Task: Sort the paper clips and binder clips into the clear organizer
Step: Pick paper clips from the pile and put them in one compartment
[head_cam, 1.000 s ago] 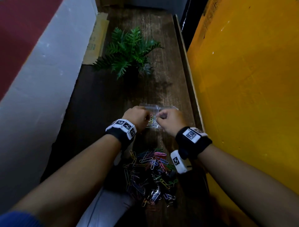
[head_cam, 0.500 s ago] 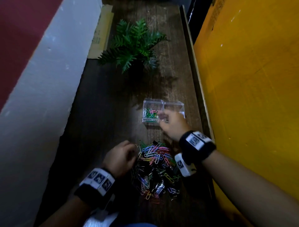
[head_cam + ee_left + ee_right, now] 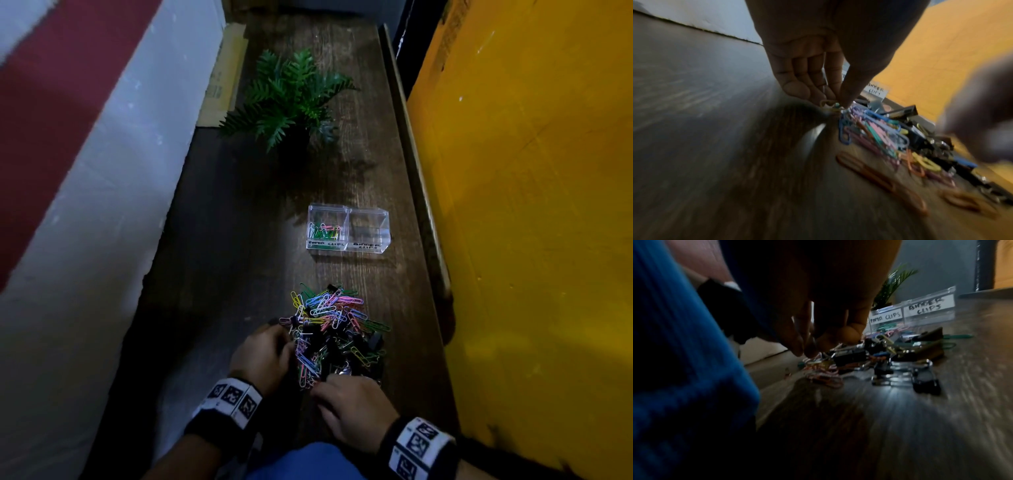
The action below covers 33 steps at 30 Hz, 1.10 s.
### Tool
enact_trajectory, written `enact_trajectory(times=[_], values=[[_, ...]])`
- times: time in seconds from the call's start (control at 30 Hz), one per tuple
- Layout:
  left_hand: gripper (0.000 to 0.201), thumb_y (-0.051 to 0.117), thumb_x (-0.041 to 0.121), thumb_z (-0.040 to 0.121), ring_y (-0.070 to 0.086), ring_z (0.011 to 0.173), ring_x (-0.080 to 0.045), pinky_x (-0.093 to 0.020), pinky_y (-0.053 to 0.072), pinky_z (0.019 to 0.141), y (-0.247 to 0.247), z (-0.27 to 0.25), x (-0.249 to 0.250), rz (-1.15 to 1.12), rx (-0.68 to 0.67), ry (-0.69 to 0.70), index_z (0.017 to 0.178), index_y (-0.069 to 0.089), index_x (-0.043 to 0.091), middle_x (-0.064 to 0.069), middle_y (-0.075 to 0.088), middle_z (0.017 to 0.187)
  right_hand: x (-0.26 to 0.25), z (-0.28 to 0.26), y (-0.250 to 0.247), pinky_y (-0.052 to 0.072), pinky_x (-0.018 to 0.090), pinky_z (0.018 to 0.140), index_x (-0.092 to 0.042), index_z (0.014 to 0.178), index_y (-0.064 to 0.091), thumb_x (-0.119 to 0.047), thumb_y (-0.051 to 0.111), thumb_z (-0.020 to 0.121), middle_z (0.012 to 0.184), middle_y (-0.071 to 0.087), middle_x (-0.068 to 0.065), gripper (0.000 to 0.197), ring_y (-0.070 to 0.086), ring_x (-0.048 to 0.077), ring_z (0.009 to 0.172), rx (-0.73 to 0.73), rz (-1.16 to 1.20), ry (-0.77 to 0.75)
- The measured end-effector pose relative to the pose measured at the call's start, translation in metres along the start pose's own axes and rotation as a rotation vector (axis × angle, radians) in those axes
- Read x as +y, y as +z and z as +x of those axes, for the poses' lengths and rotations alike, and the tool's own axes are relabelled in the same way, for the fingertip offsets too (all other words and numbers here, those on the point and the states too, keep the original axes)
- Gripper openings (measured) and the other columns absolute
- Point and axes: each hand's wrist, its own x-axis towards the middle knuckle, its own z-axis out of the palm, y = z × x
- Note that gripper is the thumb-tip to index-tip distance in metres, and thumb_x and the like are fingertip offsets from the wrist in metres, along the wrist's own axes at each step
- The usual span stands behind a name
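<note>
The clear organizer (image 3: 348, 233) stands alone on the wooden table (image 3: 219, 240), beyond the heap of clips (image 3: 334, 334); half a second ago the right hand was still at its front edge, and a second ago both hands were on it. Its left compartment, labelled PAPER CLIPS, holds a small bunch of coloured paper clips (image 3: 323, 231); the right one, labelled BINDER CLIPS, looks bare of clips, though glare makes that uncertain. Both hands have since come back to the near side of the heap. The left hand (image 3: 812, 78) pinches a pale paper clip (image 3: 829, 105) between thumb and fingertips at the heap's left edge. The right hand (image 3: 352, 407) has its fingers curled down into the near clips; whether it grips one cannot be told. A fern-like plant (image 3: 291, 92) stands farther back, a yellow wall (image 3: 531, 205) to the right.
</note>
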Motion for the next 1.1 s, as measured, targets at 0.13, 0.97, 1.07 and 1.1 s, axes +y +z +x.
enact_trajectory(times=[0.13, 0.97, 1.07, 1.1], values=[[0.011, 0.06, 0.036, 0.085, 0.062, 0.076, -0.015, -0.025, 0.044, 0.066, -0.01, -0.007, -0.001, -0.053, 0.038, -0.022, 0.082, 0.059, 0.025, 0.007, 0.066, 0.079, 0.004, -0.003, 0.007, 0.047, 0.032, 0.073, -0.026, 0.112, 0.055, -0.031, 0.045, 0.087, 0.098, 0.06, -0.001, 0.027, 0.059, 0.02, 0.087, -0.046, -0.016, 0.017], [0.02, 0.06, 0.025, 0.086, 0.057, 0.099, -0.018, -0.026, 0.045, 0.086, -0.016, -0.04, -0.03, 0.014, -0.126, -0.094, 0.106, 0.062, 0.024, 0.001, 0.05, 0.117, 0.014, 0.002, -0.021, 0.047, 0.021, 0.07, -0.026, 0.1, 0.07, -0.034, 0.058, 0.089, 0.093, 0.064, -0.009, 0.018, 0.057, 0.007, 0.082, 0.306, 0.074, -0.031], [0.027, 0.061, 0.034, 0.085, 0.056, 0.102, -0.017, -0.028, 0.046, 0.088, -0.015, -0.042, -0.029, 0.066, -0.185, -0.098, 0.11, 0.058, 0.025, 0.003, 0.045, 0.12, 0.009, -0.003, -0.027, 0.049, 0.015, 0.074, -0.025, 0.103, 0.069, -0.034, 0.057, 0.09, 0.091, 0.069, -0.011, 0.02, 0.061, 0.001, 0.081, 0.348, 0.162, -0.005], [0.025, 0.059, 0.034, 0.086, 0.056, 0.102, -0.017, -0.029, 0.046, 0.087, -0.015, -0.041, -0.029, 0.079, -0.196, -0.099, 0.109, 0.059, 0.025, 0.003, 0.045, 0.121, 0.009, -0.004, -0.029, 0.048, 0.012, 0.076, -0.024, 0.104, 0.07, -0.033, 0.058, 0.09, 0.093, 0.07, -0.012, 0.02, 0.062, -0.001, 0.083, 0.359, 0.199, 0.018]])
